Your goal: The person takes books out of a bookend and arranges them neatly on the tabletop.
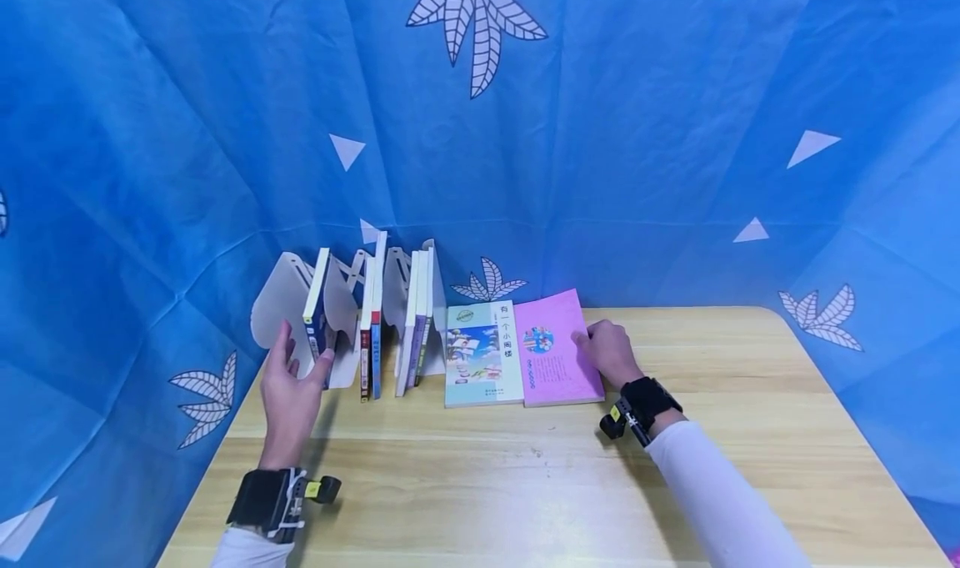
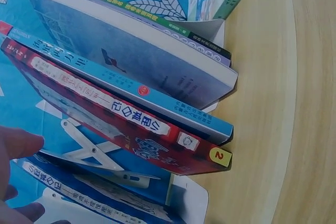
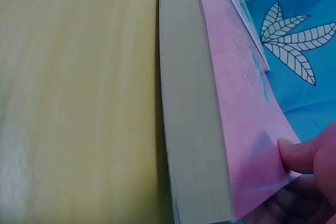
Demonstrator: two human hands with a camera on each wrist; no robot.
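“2” on red book [image 2: 126, 113], “有一个小阁楼” on green book [image 1: 483, 354]

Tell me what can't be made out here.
- Head view: fine print on the pink book; too small.
- Left wrist view: part of the left hand; cut by the left edge.
- Left wrist view: end of the dark blue book; cut by the bottom edge.
- Right wrist view: part of the right hand; cut by the right edge.

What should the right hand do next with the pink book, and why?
I'd say lift the pink book a little by its right edge. The right hand grips it there, thumb on the cover, and it lies on the table while other books stand upright in the white folding book rack.
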